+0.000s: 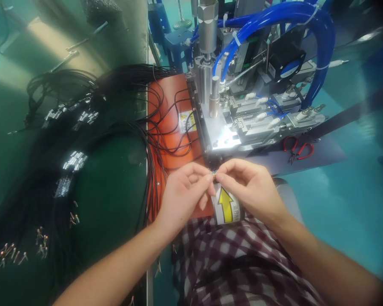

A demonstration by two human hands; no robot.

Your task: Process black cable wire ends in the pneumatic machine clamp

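Note:
My left hand (189, 187) and my right hand (247, 180) meet at the front of the machine, each closed in a pinch. Between their fingertips are thin coloured wire ends (214, 174), mostly covered by the fingers. Just behind the hands stands the metal machine (223, 138) with a bright light on its plate. Black cables (169, 148) run over an orange panel (166, 97) to the left of my fingers. Below the hands is a white label with a yellow arrow (226, 206).
Bundles of black cables (115, 80) with shiny metal connectors (75, 160) cover the green table (115, 178) on the left. Red-handled cutters (296, 152) lie at the machine's right. Thick blue hoses (325, 51) arch over the machine. A blue stool (178, 39) stands behind.

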